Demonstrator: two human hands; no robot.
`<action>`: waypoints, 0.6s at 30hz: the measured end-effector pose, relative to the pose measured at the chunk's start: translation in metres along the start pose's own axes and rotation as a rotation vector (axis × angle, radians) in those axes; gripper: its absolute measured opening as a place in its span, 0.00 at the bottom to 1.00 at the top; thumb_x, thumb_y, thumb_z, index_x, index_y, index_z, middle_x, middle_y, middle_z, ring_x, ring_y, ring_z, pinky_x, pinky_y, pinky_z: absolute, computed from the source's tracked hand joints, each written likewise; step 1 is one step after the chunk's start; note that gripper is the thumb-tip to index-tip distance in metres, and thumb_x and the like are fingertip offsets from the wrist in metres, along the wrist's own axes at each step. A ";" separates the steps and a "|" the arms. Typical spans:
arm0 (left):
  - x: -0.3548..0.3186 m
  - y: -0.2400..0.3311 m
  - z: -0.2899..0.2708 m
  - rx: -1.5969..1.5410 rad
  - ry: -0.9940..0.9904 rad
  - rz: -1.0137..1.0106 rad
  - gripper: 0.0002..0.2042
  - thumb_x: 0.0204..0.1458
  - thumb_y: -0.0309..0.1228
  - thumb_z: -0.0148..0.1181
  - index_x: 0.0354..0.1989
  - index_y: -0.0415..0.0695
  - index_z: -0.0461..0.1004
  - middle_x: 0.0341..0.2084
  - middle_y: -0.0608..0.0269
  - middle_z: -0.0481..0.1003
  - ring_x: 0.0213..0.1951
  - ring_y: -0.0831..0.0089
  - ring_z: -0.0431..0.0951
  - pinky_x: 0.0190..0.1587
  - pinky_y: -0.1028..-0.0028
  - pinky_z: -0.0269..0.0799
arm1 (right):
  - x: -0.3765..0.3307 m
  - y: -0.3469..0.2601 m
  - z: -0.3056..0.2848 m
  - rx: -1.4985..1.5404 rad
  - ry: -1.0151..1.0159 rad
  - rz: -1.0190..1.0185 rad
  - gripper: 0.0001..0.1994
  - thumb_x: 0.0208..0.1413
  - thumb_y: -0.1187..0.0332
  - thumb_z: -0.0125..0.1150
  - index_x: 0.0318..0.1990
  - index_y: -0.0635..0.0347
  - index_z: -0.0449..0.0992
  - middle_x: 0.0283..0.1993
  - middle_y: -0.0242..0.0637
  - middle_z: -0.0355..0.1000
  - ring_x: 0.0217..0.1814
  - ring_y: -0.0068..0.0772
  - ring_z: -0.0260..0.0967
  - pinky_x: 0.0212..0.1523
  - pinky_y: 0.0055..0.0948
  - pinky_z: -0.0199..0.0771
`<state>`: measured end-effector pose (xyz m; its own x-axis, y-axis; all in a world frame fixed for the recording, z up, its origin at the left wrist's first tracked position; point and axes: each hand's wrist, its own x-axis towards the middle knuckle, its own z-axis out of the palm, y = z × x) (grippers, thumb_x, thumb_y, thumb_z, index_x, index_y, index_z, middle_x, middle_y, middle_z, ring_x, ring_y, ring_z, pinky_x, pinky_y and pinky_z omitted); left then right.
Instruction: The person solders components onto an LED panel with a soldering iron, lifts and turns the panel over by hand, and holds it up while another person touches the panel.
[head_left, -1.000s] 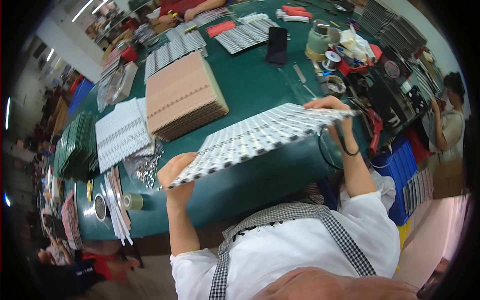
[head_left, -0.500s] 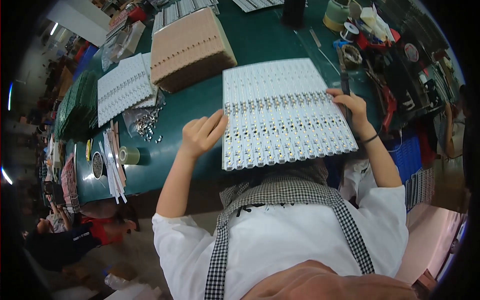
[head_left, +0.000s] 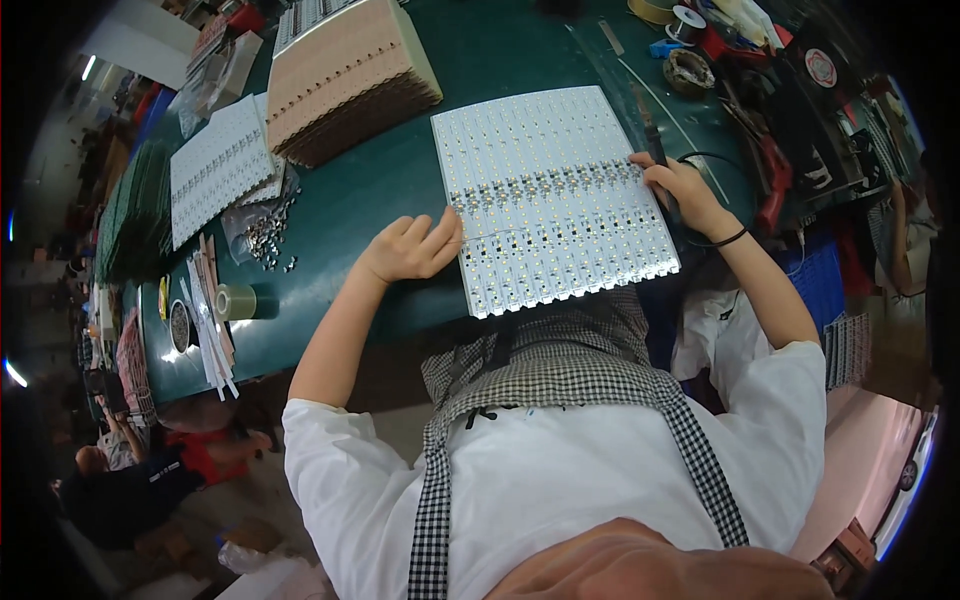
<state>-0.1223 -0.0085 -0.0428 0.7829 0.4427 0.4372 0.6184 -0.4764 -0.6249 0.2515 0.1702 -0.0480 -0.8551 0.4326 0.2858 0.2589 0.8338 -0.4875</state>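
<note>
A white LED circuit board panel [head_left: 560, 140], with many rows of small yellow chips and a scalloped near edge, lies in front of me. My left hand [head_left: 415, 245] is closed at its left edge, pinching a thin silvery wire [head_left: 490, 234] that runs rightward over the panel. At the right edge my right hand [head_left: 685, 192] is closed round a dark, slim-handled tool [head_left: 651, 140], apparently a soldering iron. Its tip cannot be made out. A thumb and finger of this hand rest near the panel's middle row of parts.
Left of the panel stand a tall stack of tan boards [head_left: 350, 85], more white panels [head_left: 220, 165] and green boards [head_left: 135, 215]. Small metal parts [head_left: 265, 230], a tape roll [head_left: 236, 302] and strips [head_left: 208, 330] lie nearer. A black cable [head_left: 735, 158] loops at right, beside a wire spool [head_left: 686, 25].
The panel's near edge has come down and the panel has turned slightly. Both hands shifted along with it, and the wire from my left hand now shows across it. The whole view has shifted.
</note>
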 end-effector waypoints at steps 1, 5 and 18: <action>-0.002 0.002 0.001 0.003 -0.013 -0.007 0.03 0.43 0.29 0.54 0.26 0.46 0.71 0.32 0.69 0.74 0.17 0.84 0.61 0.17 0.84 0.51 | 0.002 0.002 0.002 0.004 -0.004 -0.004 0.10 0.43 0.82 0.52 0.33 0.59 0.64 0.51 0.44 0.67 0.25 0.32 0.64 0.28 0.23 0.65; -0.003 0.000 0.003 0.006 -0.025 0.003 0.03 0.43 0.29 0.54 0.26 0.47 0.71 0.32 0.69 0.74 0.17 0.84 0.61 0.17 0.84 0.51 | 0.010 0.007 0.005 -0.009 0.028 -0.012 0.10 0.44 0.82 0.51 0.34 0.58 0.64 0.51 0.43 0.67 0.28 0.32 0.66 0.30 0.23 0.66; -0.009 -0.003 0.006 -0.002 -0.091 0.018 0.04 0.43 0.29 0.52 0.27 0.46 0.71 0.33 0.69 0.74 0.17 0.84 0.61 0.17 0.84 0.52 | 0.026 0.012 0.009 0.004 0.054 -0.049 0.10 0.45 0.81 0.51 0.36 0.59 0.64 0.51 0.44 0.67 0.33 0.37 0.68 0.34 0.26 0.68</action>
<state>-0.1320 -0.0065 -0.0489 0.7844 0.5010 0.3657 0.6047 -0.4864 -0.6307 0.2288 0.1880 -0.0536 -0.8412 0.4090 0.3537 0.2154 0.8534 -0.4746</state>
